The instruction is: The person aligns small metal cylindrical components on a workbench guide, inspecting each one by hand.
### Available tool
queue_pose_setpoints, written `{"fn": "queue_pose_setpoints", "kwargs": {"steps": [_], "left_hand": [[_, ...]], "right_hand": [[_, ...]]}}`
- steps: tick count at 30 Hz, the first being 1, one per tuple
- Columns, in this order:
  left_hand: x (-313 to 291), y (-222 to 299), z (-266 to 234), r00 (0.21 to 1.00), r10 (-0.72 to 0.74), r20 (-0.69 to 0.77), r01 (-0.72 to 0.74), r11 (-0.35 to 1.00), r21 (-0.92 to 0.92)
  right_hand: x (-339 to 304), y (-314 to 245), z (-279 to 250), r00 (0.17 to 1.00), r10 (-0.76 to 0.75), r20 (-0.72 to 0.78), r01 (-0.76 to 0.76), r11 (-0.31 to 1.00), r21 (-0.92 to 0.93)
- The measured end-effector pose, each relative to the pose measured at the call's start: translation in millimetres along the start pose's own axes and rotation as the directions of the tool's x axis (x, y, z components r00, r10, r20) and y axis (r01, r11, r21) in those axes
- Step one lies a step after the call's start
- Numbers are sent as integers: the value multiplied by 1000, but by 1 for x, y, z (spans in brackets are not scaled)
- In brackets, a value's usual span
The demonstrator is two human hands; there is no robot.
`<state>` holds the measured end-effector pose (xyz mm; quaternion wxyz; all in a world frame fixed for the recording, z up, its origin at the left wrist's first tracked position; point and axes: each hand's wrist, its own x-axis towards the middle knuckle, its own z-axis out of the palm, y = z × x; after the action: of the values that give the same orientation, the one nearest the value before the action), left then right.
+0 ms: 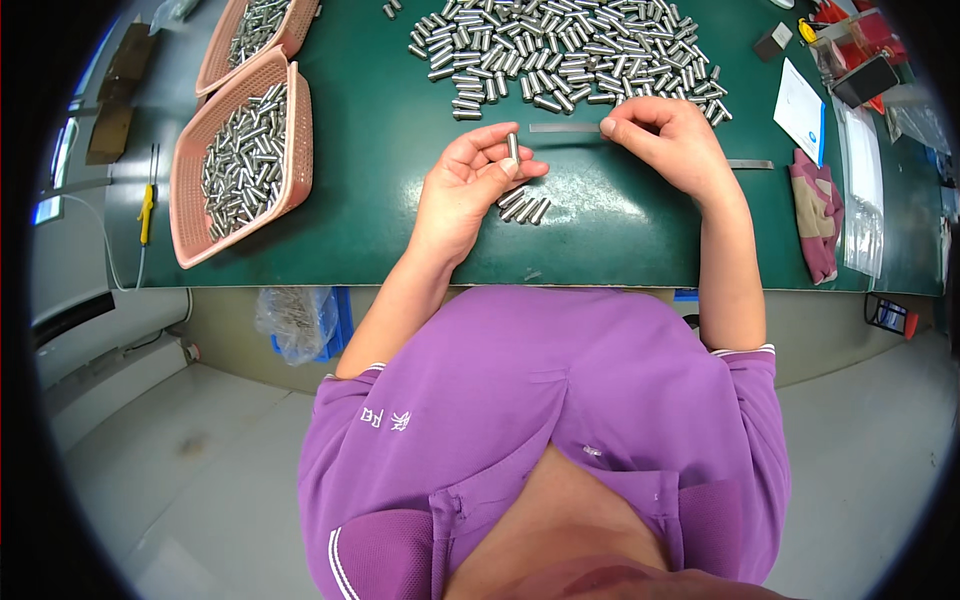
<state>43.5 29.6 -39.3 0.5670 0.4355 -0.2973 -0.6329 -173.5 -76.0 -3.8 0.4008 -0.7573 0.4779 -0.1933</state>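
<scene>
My left hand point(470, 185) pinches one shiny metal pin point(513, 147) between thumb and fingers, held upright. Just below those fingers, several pins point(525, 207) lie side by side on the green tabletop point(370, 180). In my right hand point(675, 145), thumb and forefinger are closed on the end of a thin, flat metal strip point(562, 128). The strip points left toward the held pin, with a gap between them. Beyond both hands spreads a large loose pile of similar pins point(570, 50).
Two pink plastic baskets stand at the left, the nearer basket point(185, 190) and the farther one point(215, 50), both holding pins. A yellow-handled tool point(147, 215) lies beyond them. To the right are another metal strip point(750, 164), a white sheet point(800, 110) and a patterned cloth point(815, 215).
</scene>
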Motion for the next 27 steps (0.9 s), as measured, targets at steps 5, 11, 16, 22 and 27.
{"fn": "queue_pose_setpoints", "kwargs": {"steps": [5,11,16,22,27], "left_hand": [[0,0,0,1000,0,9,0,1000,-12],[-2,1,0,999,-39,21,38,997,72],[-1,1,-5,1000,-22,21,21,1000,7],[0,3,-2,999,-33,27,35,996,-82],[1,1,-3,1000,-22,12,23,998,-57]], "right_hand": [[-1,-7,11,998,-45,38,46,999,-21],[-2,-22,41,975,-224,12,224,972,-73],[-3,-4,7,999,-29,-31,26,996,-84],[-2,-1,7,994,-37,-102,32,998,-50],[-3,-2,9,997,-29,-71,28,1000,-14]]}}
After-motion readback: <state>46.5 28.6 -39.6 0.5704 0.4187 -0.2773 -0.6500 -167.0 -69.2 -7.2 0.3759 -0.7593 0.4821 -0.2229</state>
